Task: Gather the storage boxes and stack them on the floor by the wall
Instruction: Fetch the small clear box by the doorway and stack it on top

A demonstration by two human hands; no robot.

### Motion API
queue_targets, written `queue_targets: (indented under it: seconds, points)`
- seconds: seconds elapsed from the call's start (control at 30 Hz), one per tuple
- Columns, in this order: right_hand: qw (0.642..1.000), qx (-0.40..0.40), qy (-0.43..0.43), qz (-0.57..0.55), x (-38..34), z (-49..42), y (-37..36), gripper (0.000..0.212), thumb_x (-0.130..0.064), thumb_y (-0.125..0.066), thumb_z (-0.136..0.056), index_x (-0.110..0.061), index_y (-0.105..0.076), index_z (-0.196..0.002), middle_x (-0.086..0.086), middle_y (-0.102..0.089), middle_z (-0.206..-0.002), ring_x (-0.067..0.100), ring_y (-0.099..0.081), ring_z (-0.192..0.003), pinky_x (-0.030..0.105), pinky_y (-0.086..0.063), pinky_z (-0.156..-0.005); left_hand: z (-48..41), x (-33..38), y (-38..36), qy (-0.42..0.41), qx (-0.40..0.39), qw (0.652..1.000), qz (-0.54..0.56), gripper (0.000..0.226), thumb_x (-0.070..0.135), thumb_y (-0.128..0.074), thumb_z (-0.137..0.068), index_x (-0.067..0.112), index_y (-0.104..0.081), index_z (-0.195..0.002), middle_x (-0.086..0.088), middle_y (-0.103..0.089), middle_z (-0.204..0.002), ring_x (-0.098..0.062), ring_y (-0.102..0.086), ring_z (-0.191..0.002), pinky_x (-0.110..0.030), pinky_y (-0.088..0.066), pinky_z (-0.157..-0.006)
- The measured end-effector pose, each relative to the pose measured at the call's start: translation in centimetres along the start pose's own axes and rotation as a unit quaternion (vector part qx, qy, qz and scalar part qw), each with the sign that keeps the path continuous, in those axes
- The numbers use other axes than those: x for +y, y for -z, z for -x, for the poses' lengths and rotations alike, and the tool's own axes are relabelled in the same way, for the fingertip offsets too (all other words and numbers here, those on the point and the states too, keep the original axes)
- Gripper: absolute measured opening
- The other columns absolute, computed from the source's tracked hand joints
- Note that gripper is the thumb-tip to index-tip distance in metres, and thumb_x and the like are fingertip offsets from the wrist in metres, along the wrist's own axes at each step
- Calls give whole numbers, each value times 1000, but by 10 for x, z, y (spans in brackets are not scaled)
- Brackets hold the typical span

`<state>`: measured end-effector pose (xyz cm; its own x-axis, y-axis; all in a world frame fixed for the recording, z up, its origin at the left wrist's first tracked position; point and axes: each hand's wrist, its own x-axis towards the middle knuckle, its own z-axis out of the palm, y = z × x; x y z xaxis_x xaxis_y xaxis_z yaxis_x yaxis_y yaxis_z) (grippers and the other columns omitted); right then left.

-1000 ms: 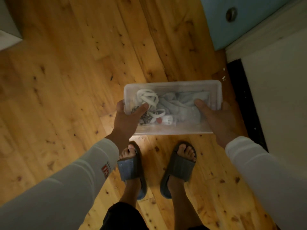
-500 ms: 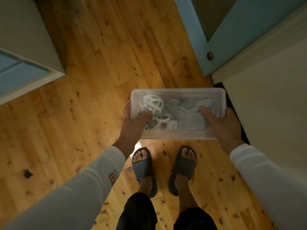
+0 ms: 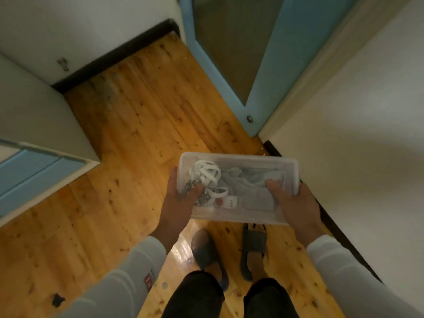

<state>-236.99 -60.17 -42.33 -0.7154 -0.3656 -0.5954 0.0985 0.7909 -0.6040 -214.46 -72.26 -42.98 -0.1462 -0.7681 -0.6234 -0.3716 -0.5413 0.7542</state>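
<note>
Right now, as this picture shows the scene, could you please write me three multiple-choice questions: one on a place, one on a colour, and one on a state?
1. Where is the storage box?
A. on a shelf
B. held up above the wooden floor
C. inside a cupboard

2. What colour is the frame of the door?
A. red
B. black
C. light blue

3. How is the box held?
A. by the left hand and the right hand, one at each end
B. by one hand alone
C. by no hand

Answers:
1 B: the floor boards show beneath the box, and it rests on nothing.
2 C: the painted frame is plainly light blue.
3 A: each of the hands grips one end, with its thumb on top.
</note>
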Motion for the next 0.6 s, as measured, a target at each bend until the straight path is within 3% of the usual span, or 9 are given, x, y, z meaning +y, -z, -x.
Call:
queue_targets:
  seconds: [0.1, 0.23, 0.37, 0.47, 0.6]
  points:
    - [1000, 19, 6, -6, 0, 19, 18, 66, -72, -71, -67, -27, -51, -111, -10, -58, -94, 11, -57, -82, 34, -48, -70, 19, 13, -1, -9, -14, 1000, -18, 84, 45, -72, -86, 40, -24, -155, 7, -46, -147, -17, -52, -122, -31, -45, -92]
    - [999, 39, 9, -14, 7, 47, 46, 66, -77, -66, -65, -29, -52, -106, -9, -60, -93, 14, -60, -81, 35, -53, -68, 46, 32, -10, -28, -36, 999, -22, 70, 42, -74, -86, 46, -35, -144, 17, -55, -130, -17, -57, -118, -28, -51, -84]
    - [996, 77, -2, -34, 33, 78, 90, 58, -78, -65, -66, -31, -51, -96, -7, -61, -90, 15, -61, -78, 34, -52, -63, 84, 43, -33, -43, -87, 994, -40, 65, 35, -76, -87, 42, -44, -143, 8, -59, -132, -20, -60, -117, -47, -53, -95]
    - [994, 99, -12, -50, 56, 97, 115, 53, -78, -65, -66, -33, -50, -89, -6, -62, -89, 16, -62, -78, 37, -55, -64, 112, 47, -51, -45, -111, 992, -40, 61, 34, -76, -85, 50, -46, -135, 15, -62, -123, -15, -63, -112, -35, -56, -83]
    - [988, 122, -22, -90, 93, 128, 157, 44, -70, -68, -72, -34, -52, -90, -5, -63, -89, 15, -61, -77, 32, -51, -61, 157, 47, -85, -61, -154, 983, -81, 75, 26, -75, -87, 30, -38, -152, 0, -55, -139, -25, -57, -124, -50, -51, -101]
